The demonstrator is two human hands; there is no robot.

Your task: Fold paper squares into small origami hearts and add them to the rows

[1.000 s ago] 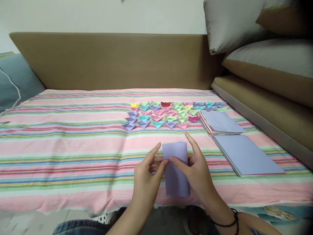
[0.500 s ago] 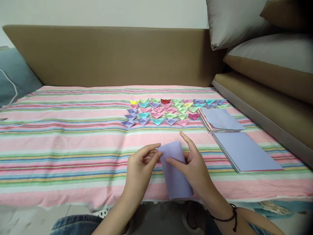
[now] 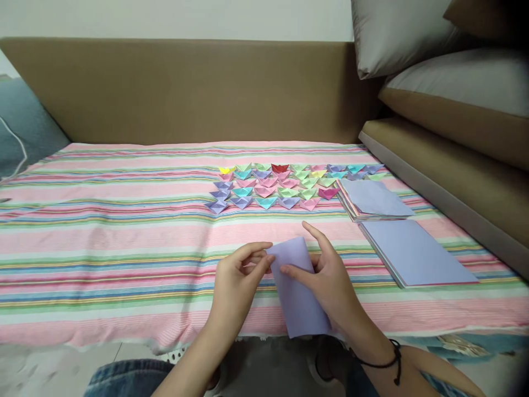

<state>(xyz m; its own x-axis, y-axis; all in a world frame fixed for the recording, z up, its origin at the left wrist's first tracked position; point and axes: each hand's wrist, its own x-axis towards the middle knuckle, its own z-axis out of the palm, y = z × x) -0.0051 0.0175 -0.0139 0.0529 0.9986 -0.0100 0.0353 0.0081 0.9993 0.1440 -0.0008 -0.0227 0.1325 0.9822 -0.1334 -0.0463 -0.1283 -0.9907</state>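
Note:
A folded sheet of lilac paper [image 3: 295, 295] is held between both hands above the front edge of the striped cloth. My left hand [image 3: 242, 275] pinches its upper left corner between thumb and fingers. From the right side, my right hand [image 3: 326, 278] grips the sheet, thumb on the front face and other fingers behind it, mostly hidden; the index finger points up, off the paper. Beyond the hands stand several rows of small folded paper boats [image 3: 264, 190] in purple, pink, green, blue, yellow and red.
To the right lie a stack of lilac-topped paper [image 3: 417, 256] and, behind it, a second paper stack [image 3: 376, 198]. Brown and grey cushions [image 3: 446, 160] are piled at the right edge. A brown backrest [image 3: 198, 91] runs along the back. The striped cloth [image 3: 103, 248] covers the seat.
Both hands keep the same hold on the lilac paper. Its lower end has shifted very slightly right, and the camera view has tilted a little.

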